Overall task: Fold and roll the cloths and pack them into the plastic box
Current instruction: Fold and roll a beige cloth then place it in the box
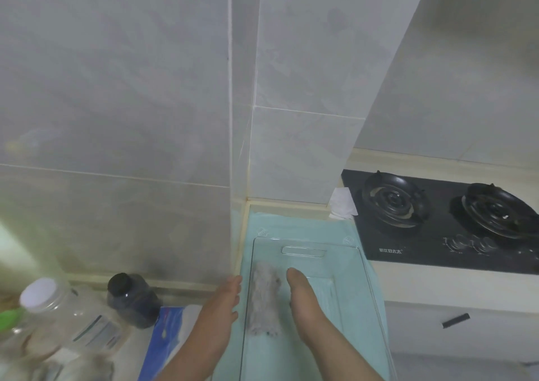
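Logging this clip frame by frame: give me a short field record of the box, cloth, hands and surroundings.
box: clear plastic box, open, on a teal towel
cloth: one grey roll lying inside the box, toward its left wall
left hand: outside the box's left wall, fingers straight
right hand: inside the box, at the roll's right side, fingers straight; contact unclear
nearby: stove to the right, dark jar to the left

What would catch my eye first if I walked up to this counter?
Probably the two bare hands low in the middle: the right hand lies inside a clear plastic box, beside a fluffy grey rolled cloth, while the left hand is at the box's outer left wall. The box stands on a teal towel, and a black two-burner gas stove sits to the right.
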Demonstrator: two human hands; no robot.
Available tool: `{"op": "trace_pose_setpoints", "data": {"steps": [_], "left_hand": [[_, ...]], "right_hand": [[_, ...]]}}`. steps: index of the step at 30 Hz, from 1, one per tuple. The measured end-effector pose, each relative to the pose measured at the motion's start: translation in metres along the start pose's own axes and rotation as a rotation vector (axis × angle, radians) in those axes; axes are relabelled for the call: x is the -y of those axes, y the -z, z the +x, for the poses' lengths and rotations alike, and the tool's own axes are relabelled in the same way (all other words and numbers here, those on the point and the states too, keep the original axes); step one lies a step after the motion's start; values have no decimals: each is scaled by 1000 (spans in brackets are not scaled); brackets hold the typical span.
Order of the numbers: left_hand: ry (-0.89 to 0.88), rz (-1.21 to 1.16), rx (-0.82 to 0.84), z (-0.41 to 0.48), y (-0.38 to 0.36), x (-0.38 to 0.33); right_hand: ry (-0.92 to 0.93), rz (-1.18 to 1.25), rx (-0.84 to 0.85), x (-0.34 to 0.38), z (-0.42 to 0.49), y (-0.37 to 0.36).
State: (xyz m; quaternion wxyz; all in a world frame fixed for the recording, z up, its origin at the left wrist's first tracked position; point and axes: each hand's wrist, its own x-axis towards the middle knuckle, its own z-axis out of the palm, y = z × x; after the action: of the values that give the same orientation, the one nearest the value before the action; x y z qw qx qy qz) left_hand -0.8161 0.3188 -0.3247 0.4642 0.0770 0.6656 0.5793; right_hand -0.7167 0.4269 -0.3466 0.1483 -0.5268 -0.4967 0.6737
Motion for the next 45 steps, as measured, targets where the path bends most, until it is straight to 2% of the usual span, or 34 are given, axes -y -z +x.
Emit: {"op": "trace_pose_setpoints", "data": {"steps": [3, 7, 10, 15, 20, 23, 28, 37, 40, 45], "left_hand": [[-138, 31, 53, -15, 8, -12], [-325, 18, 45, -48, 25, -36], [-430, 1, -21, -82, 40, -45], [-610, 74, -328, -162, 51, -26], [-708, 5, -629, -247, 19, 17], [-696, 3, -789, -299, 10, 42], [-693, -73, -1097, -409, -9, 103], [-626, -220, -1608, -617, -30, 218], [-578, -231, -1757, -694, -32, 259], [-522, -247, -1946, -812, -31, 327]], "right_hand": [[185, -136, -59, 15, -21, 3], [393, -238, -1, 42, -60, 17], [533, -246, 57, 57, -88, 29], [671, -236, 288, 70, -128, 43], [762, -321, 584, 65, -173, 51], [824, -391, 747, 53, -205, 49], [825, -450, 1032, 17, -285, 44], [902, -510, 1580, -97, -455, 15], [942, -573, 1701, -141, -526, 2], [902, -615, 1854, -217, -642, -17]]}}
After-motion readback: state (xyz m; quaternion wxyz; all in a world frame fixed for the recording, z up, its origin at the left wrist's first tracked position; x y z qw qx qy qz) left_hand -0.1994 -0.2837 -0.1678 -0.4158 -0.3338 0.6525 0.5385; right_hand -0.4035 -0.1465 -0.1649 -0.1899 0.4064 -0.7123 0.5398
